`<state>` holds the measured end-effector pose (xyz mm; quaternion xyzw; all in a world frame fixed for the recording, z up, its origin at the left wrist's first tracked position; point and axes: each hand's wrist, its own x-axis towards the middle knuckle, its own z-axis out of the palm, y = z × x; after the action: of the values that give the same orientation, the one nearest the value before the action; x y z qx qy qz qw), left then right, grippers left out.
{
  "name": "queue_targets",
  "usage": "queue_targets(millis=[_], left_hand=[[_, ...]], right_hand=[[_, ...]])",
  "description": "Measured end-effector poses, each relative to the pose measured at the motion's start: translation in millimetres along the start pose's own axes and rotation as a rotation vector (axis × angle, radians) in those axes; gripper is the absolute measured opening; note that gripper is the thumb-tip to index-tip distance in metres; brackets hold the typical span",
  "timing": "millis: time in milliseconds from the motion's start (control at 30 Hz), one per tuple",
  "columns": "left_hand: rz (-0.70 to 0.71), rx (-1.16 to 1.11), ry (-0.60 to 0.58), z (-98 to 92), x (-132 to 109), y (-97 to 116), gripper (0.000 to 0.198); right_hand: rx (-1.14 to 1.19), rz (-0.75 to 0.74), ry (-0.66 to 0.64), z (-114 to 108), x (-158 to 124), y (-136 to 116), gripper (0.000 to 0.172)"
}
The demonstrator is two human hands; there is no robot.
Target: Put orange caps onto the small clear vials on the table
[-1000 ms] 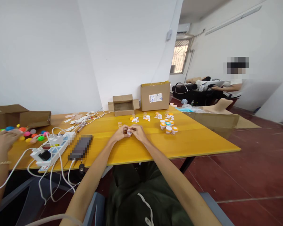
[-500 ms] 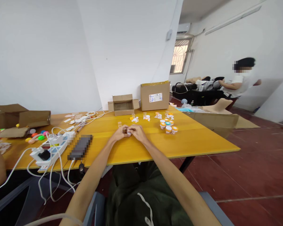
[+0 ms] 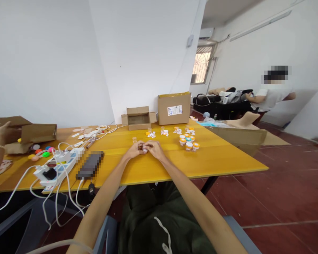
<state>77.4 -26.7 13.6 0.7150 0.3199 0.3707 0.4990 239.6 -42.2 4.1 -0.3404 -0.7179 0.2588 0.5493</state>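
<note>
Close together above the table, my left hand (image 3: 134,150) and my right hand (image 3: 154,149) have their fingers closed around a small white piece (image 3: 145,149). It is mostly covered by the fingers, so its kind cannot be made out. Just beyond my left hand stands a small clear cup (image 3: 134,139). Several small jars (image 3: 189,145) with white, orange and teal lids are grouped to the right of my right hand. Farther back lie little heaps of white and orange pieces (image 3: 151,134), with clear cups among them.
An open carton (image 3: 139,120) and a closed cardboard box (image 3: 174,108) stand along the wall. To the left are a power strip (image 3: 62,167) with white cables, a phone (image 3: 90,165) and coloured balls (image 3: 46,154). Another person's hand (image 3: 2,135) is by the left carton.
My hands stay in nearly the same place, still on the small piece. At the far left, another person's hand has risen to the carton. The person at the back right has turned slightly.
</note>
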Motion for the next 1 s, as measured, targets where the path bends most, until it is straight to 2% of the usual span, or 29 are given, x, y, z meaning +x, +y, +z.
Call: queue_targets(millis=[767,1000], left_hand=[[0.012,0.043,0.003,-1.3,3,-11,0.036],[0.009,0.038,0.006,-2.8,3,-13,0.035]], right_hand=[[-0.037,0.062,-0.028,2,0,16,0.009],[-0.091,0.058,-0.03,2,-2,10,0.009]])
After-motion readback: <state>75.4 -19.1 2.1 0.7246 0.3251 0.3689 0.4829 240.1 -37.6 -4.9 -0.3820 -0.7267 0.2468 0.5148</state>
